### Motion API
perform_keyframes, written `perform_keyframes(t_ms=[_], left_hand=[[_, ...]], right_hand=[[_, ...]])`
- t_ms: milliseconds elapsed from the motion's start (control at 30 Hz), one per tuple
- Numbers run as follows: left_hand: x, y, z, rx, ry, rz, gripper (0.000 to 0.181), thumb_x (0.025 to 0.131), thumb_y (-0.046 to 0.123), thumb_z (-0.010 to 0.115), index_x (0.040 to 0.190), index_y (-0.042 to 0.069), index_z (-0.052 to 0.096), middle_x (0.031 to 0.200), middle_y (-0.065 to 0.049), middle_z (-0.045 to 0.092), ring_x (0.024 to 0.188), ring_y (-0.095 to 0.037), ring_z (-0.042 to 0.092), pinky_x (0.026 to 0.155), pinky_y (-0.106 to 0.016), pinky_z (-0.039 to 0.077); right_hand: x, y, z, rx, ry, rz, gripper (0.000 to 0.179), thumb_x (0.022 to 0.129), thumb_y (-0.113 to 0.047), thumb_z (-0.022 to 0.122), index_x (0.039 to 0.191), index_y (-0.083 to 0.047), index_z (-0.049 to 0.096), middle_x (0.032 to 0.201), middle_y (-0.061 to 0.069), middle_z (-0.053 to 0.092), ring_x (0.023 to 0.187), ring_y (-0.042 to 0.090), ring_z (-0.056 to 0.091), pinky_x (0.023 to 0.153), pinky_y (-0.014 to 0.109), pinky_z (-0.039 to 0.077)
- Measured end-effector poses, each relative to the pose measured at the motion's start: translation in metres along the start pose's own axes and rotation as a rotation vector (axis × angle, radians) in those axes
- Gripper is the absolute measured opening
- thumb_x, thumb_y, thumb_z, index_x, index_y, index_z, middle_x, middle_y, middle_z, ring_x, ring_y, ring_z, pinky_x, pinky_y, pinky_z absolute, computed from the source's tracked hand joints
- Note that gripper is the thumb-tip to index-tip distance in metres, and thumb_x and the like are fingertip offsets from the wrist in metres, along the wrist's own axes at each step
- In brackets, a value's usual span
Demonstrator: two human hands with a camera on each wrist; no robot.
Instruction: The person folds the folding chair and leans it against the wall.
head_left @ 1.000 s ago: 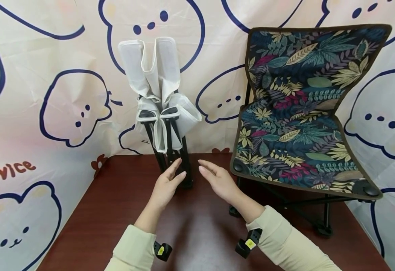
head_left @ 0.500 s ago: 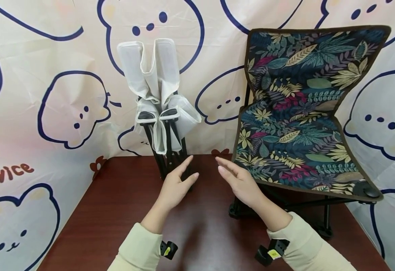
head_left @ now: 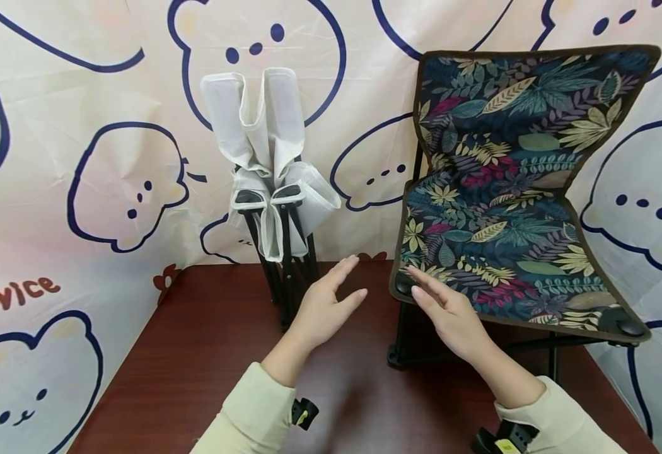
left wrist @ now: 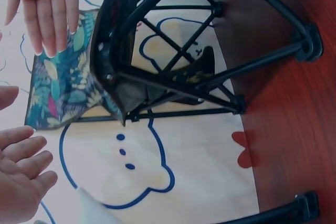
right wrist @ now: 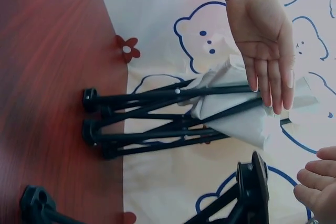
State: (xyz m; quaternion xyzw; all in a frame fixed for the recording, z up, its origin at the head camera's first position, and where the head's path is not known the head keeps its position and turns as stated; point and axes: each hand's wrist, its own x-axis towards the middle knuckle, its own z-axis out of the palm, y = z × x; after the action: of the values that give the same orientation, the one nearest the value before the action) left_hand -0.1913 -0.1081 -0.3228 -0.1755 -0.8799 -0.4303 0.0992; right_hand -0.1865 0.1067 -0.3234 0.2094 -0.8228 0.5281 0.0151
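Observation:
My left hand [head_left: 328,309] is raised over the tabletop with straight fingers and thumb apart, just right of a folded camping chair [head_left: 284,120] with white fabric and black legs. My right hand [head_left: 456,315] hovers likewise, its fingertips in front of the seat corner of an unfolded camping chair [head_left: 498,233] with dark leaf-print fabric. Neither hand holds anything. In the left wrist view, my right hand [left wrist: 50,9] overlaps the printed fabric, and my left hand [left wrist: 23,169] is at the lower left. The right wrist view shows the folded chair's black legs [right wrist: 163,111].
Both chairs stand on a dark red-brown table [head_left: 206,353]. A pale cloth backdrop [head_left: 19,189] with blue cartoon outlines hangs behind and along the sides. Black camera straps [head_left: 304,413] sit at the cuffs of the cream sleeves [head_left: 257,403].
Both hands have moved right, from in front of the folded chair toward the unfolded one. The gap between them has widened. The chairs have stayed in place.

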Motion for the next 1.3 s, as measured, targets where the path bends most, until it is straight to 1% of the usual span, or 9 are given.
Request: perform_keyframes(t_ms=[100, 233, 333, 433, 567, 633, 733, 933, 1300], left_hand=[[0.000, 0.003, 0.009, 0.031, -0.028, 0.012, 0.052, 0.085, 0.027, 0.054, 0.132, 0.014, 0.036, 0.135, 0.001, 0.033, 0.124, -0.009, 0.025, 0.097, -0.036, 0.027], [-0.001, 0.006, 0.020, 0.068, -0.057, 0.016, 0.053, 0.085, 0.028, 0.054, 0.132, 0.015, 0.036, 0.136, 0.003, 0.031, 0.125, -0.008, 0.022, 0.099, -0.035, 0.024], [-0.001, 0.010, 0.027, 0.088, -0.073, 0.034, 0.053, 0.085, 0.028, 0.054, 0.132, 0.014, 0.036, 0.136, 0.003, 0.031, 0.125, -0.009, 0.021, 0.100, -0.035, 0.023], [0.000, 0.013, 0.033, 0.113, -0.085, 0.070, 0.053, 0.085, 0.028, 0.054, 0.132, 0.012, 0.037, 0.136, 0.001, 0.032, 0.125, -0.009, 0.022, 0.100, -0.035, 0.022], [0.003, 0.017, 0.040, 0.156, -0.101, 0.124, 0.052, 0.085, 0.028, 0.054, 0.131, 0.009, 0.038, 0.135, 0.000, 0.033, 0.125, -0.008, 0.021, 0.101, -0.031, 0.019], [0.004, 0.018, 0.042, 0.176, -0.109, 0.144, 0.052, 0.085, 0.028, 0.054, 0.131, 0.009, 0.038, 0.135, 0.000, 0.033, 0.125, -0.008, 0.021, 0.101, -0.030, 0.017], [0.005, 0.021, 0.044, 0.195, -0.120, 0.154, 0.052, 0.084, 0.028, 0.055, 0.131, 0.010, 0.038, 0.135, 0.000, 0.034, 0.125, -0.008, 0.022, 0.102, -0.030, 0.016], [0.010, 0.024, 0.050, 0.236, -0.145, 0.177, 0.052, 0.084, 0.028, 0.055, 0.131, 0.010, 0.039, 0.133, -0.002, 0.036, 0.125, -0.009, 0.022, 0.102, -0.030, 0.015], [0.021, 0.032, 0.061, 0.344, -0.185, 0.219, 0.052, 0.083, 0.028, 0.057, 0.129, 0.009, 0.041, 0.132, -0.002, 0.039, 0.124, -0.011, 0.026, 0.102, -0.027, 0.011]], right_hand=[[-0.007, 0.003, -0.007, -0.059, 0.032, -0.007, 0.043, 0.093, -0.028, 0.039, 0.132, -0.011, 0.036, 0.134, 0.011, 0.034, 0.118, 0.027, 0.035, 0.087, 0.046, 0.037], [-0.016, 0.009, -0.015, -0.142, 0.070, -0.019, 0.041, 0.092, -0.026, 0.040, 0.132, -0.015, 0.037, 0.129, 0.009, 0.040, 0.082, 0.019, 0.054, 0.066, 0.035, 0.044], [-0.022, 0.012, -0.022, -0.181, 0.088, 0.002, 0.041, 0.092, -0.027, 0.040, 0.132, -0.018, 0.036, 0.103, 0.011, 0.055, 0.044, 0.013, 0.036, 0.047, 0.028, 0.037], [-0.028, 0.015, -0.029, -0.215, 0.104, 0.025, 0.042, 0.092, -0.027, 0.041, 0.133, -0.021, 0.035, 0.066, 0.007, 0.049, 0.039, 0.010, 0.030, 0.043, 0.027, 0.034], [-0.035, 0.017, -0.039, -0.299, 0.136, 0.015, 0.042, 0.092, -0.025, 0.041, 0.133, -0.019, 0.034, 0.098, 0.014, 0.059, 0.068, 0.014, 0.050, 0.056, 0.029, 0.037], [-0.039, 0.019, -0.044, -0.334, 0.147, 0.010, 0.043, 0.092, -0.025, 0.041, 0.133, -0.017, 0.034, 0.127, 0.014, 0.043, 0.093, 0.021, 0.048, 0.065, 0.034, 0.035], [-0.043, 0.023, -0.052, -0.355, 0.157, 0.014, 0.044, 0.091, -0.026, 0.042, 0.134, -0.016, 0.034, 0.132, 0.015, 0.035, 0.112, 0.032, 0.039, 0.072, 0.044, 0.036], [-0.054, 0.031, -0.070, -0.408, 0.180, 0.050, 0.047, 0.092, -0.028, 0.041, 0.136, -0.017, 0.029, 0.134, 0.019, 0.031, 0.117, 0.042, 0.029, 0.081, 0.061, 0.027], [-0.073, 0.044, -0.101, -0.512, 0.189, 0.161, 0.051, 0.092, -0.033, 0.037, 0.138, -0.013, 0.023, 0.136, 0.022, 0.024, 0.116, 0.048, 0.024, 0.078, 0.065, 0.023]])
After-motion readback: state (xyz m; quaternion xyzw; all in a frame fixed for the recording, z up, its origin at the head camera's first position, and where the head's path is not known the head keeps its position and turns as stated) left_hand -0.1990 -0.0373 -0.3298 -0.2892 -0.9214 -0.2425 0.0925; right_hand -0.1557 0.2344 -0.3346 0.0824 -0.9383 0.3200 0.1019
